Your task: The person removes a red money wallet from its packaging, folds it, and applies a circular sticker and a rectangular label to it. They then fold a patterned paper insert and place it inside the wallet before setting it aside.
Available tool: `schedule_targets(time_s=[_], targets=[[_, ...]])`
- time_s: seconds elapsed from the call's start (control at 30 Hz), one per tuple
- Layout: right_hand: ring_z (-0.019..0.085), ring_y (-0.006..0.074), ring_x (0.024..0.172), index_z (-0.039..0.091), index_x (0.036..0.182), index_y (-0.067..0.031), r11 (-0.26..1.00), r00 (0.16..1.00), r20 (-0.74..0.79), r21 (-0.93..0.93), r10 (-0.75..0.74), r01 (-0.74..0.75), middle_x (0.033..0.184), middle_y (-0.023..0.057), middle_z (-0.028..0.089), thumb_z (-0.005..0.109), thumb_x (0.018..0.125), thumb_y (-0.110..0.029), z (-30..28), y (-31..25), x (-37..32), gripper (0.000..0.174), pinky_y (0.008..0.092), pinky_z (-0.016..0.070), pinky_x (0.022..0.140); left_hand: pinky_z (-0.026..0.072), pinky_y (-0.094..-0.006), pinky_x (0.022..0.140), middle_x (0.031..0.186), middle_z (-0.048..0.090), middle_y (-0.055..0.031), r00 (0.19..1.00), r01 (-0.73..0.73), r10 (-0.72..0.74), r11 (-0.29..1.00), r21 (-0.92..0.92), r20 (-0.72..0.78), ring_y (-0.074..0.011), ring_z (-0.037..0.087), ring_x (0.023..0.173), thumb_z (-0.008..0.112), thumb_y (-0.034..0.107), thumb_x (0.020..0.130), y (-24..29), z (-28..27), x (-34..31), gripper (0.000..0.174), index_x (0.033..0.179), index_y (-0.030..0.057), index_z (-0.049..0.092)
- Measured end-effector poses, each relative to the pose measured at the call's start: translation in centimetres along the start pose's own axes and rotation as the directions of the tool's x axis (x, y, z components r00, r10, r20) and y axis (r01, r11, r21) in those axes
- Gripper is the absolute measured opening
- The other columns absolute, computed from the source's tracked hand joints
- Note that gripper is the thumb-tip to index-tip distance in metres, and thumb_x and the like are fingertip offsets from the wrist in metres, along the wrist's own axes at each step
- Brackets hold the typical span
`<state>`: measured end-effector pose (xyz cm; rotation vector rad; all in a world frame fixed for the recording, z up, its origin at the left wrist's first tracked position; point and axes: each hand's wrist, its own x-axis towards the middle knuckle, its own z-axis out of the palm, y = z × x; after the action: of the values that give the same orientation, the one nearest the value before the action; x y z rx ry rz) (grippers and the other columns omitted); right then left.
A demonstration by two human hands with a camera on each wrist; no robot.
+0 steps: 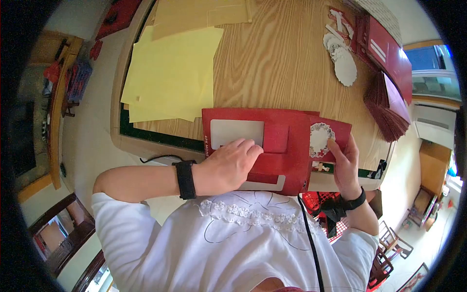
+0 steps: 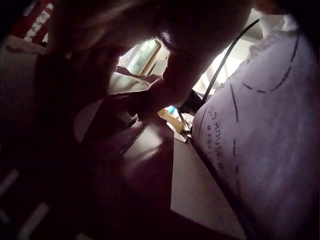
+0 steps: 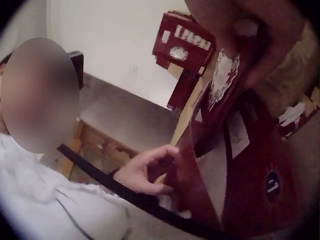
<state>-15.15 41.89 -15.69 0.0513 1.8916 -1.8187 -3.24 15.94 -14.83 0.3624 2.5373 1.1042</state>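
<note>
Where right hand [image 1: 348,165] pinches, card [image 1: 320,138] (under thumb [image 1: 336,150])

A white short-sleeved top [image 1: 175,248] with ruffled trim [image 1: 253,214] and thin dark lines; black straps [image 1: 185,180] circle both wrists.

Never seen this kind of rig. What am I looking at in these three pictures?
There's no machine: just a person's bare left hand and right hand. One picture comes from a camera on the head, looking down; the others come from cameras worn on each wrist. The left wrist picture is quite dark.

On the wooden table lie yellow sheets, white cutouts and, on the right, a red stack.

The right hand holds a small red piece bearing a white oval. The left hand is over the large red card; whether it pinches anything is unclear.
</note>
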Motion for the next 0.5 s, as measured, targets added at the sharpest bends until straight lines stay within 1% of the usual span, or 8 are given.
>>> schedule_targets(time_s=[0.03, 0.13, 0.17, 0.23, 0.33, 0.37, 0.47, 0.5], targets=[[0.058, 0.0129, 0.09, 0.049, 0.115, -0.0015, 0.998, 0.999, 0.006, -0.049, -0.044, 0.044, 0.102, 0.0052, 0.06, 0.053, 0.087, -0.001, 0.2, 0.0, 0.2, 0.029, 0.0285, 0.0495, 0.079, 0.0394, -0.0414, 0.091, 0.103, 0.049, -0.0168, 0.999, 0.011, -0.012, 1.0, -0.018, -0.037, -0.0341, 0.048, 0.103, 0.062, 0.002, 0.069, 0.1, 0.0, -0.1, 0.045, 0.11, -0.001, 0.044], [0.059, 0.0119, 0.086, 0.049, 0.114, -0.0017, 0.999, 0.999, 0.028, 0.01, 0.04, -0.041, 0.101, 0.0049, 0.061, 0.054, 0.086, -0.001, 0.3, -0.6, 0.5, 0.028, 0.0282, 0.0523, 0.073, 0.0404, -0.0413, 0.091, 0.105, 0.049, -0.0166, 0.991, 0.008, -0.014, 0.999, -0.045, -0.13, -0.0343, 0.048, 0.104, 0.064, 0.003, 0.07, 0.4, -0.3, -0.7, 0.045, 0.111, -0.0002, 0.044], [0.059, 0.0118, 0.084, 0.049, 0.114, -0.0016, 0.999, 0.998, 0.033, 0.023, 0.047, -0.048, 0.1, 0.0049, 0.061, 0.054, 0.086, -0.001, 0.1, -0.4, 0.6, 0.028, 0.0282, 0.0533, 0.071, 0.0409, -0.0412, 0.091, 0.105, 0.05, -0.0165, 0.987, 0.0, -0.008, 0.999, -0.051, -0.161, -0.0343, 0.048, 0.104, 0.064, 0.003, 0.07, 0.4, -0.3, -0.8, 0.046, 0.111, 0.0001, 0.044], [0.06, 0.0116, 0.081, 0.049, 0.113, -0.0015, 0.997, 0.997, 0.043, 0.049, 0.065, -0.067, 0.099, 0.0049, 0.061, 0.054, 0.086, -0.002, 0.0, 0.4, 0.6, 0.027, 0.0281, 0.0551, 0.067, 0.0421, -0.0406, 0.09, 0.104, 0.05, -0.0157, 0.991, -0.008, 0.01, 1.0, 0.011, -0.135, -0.0335, 0.049, 0.102, 0.065, 0.004, 0.07, 0.5, -0.2, -1.0, 0.047, 0.112, 0.001, 0.044], [0.06, 0.0119, 0.081, 0.049, 0.113, -0.0017, 0.986, 0.983, 0.114, 0.071, 0.143, -0.152, 0.098, 0.0045, 0.061, 0.054, 0.086, -0.002, 1.1, -0.2, 0.3, 0.027, 0.0285, 0.0561, 0.064, 0.0432, -0.0389, 0.088, 0.102, 0.05, -0.0146, 0.993, -0.003, 0.018, 0.993, 0.12, -0.121, -0.032, 0.05, 0.099, 0.066, 0.006, 0.069, 0.5, 0.4, -1.2, 0.049, 0.113, 0.0017, 0.045], [0.06, 0.012, 0.081, 0.049, 0.113, -0.0018, 0.984, 0.982, 0.108, 0.08, 0.153, -0.162, 0.097, 0.0045, 0.061, 0.054, 0.086, -0.002, 1.5, -0.6, 0.3, 0.028, 0.0282, 0.056, 0.065, 0.0434, -0.0382, 0.087, 0.101, 0.051, -0.0143, 0.992, -0.001, 0.021, 0.987, 0.16, -0.122, -0.0314, 0.05, 0.098, 0.066, 0.007, 0.069, 0.5, 0.6, -1.1, 0.05, 0.114, 0.0019, 0.045], [0.061, 0.012, 0.08, 0.048, 0.115, -0.0025, 0.983, 0.982, 0.099, 0.08, 0.159, -0.167, 0.097, 0.0043, 0.061, 0.054, 0.087, -0.003, 1.8, -1.0, 0.5, 0.029, 0.0271, 0.055, 0.065, 0.0441, -0.0377, 0.085, 0.099, 0.05, -0.0125, 0.987, -0.009, 0.047, 0.97, 0.241, -0.155, -0.0292, 0.051, 0.093, 0.066, 0.008, 0.068, 0.8, 0.6, -1.3, 0.048, 0.112, 0.0011, 0.049], [0.061, 0.0119, 0.079, 0.048, 0.115, -0.0031, 0.986, 0.984, 0.1, 0.063, 0.146, -0.153, 0.097, 0.0043, 0.061, 0.054, 0.087, -0.003, 1.6, -0.6, 0.5, 0.029, 0.0266, 0.0544, 0.065, 0.0443, -0.0376, 0.084, 0.099, 0.05, -0.0121, 0.978, -0.033, 0.09, 0.958, 0.285, -0.189, -0.0286, 0.051, 0.093, 0.066, 0.009, 0.067, 0.9, 0.4, -1.3, 0.047, 0.111, 0.001, 0.051]])
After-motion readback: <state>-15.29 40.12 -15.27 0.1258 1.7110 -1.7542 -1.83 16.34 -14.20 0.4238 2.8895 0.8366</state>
